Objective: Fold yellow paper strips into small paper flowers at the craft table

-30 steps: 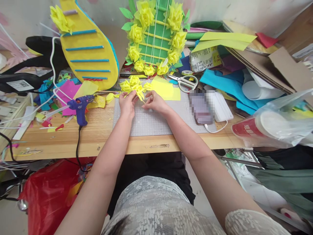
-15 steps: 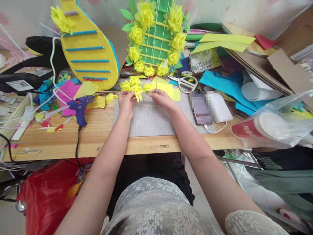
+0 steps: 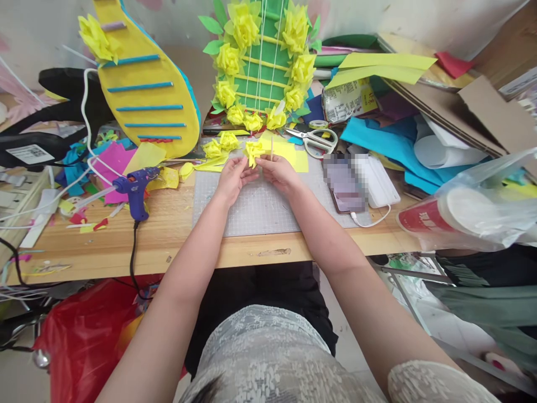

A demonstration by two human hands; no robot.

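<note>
My left hand (image 3: 233, 178) and my right hand (image 3: 280, 172) meet over the grey cutting mat (image 3: 255, 210), both pinching a small yellow paper flower (image 3: 254, 151). A thin wooden stick (image 3: 272, 149) stands up from the fingers of my right hand. Two more yellow paper flowers (image 3: 220, 145) lie just beyond, at the far left corner of the mat. A green foam guitar body ringed with yellow flowers (image 3: 262, 61) leans against the wall behind them.
A blue glue gun (image 3: 135, 187) stands on the wooden table (image 3: 104, 235) left of the mat. Scissors (image 3: 314, 140), a phone (image 3: 344, 182) and a white power bank lie to the right. A yellow foam shape (image 3: 142, 84) leans at the back left. Paper sheets pile up at the right.
My left hand has carried the flower rightward, from beside the other flowers to meet my right hand. The stick stays upright in my right hand.
</note>
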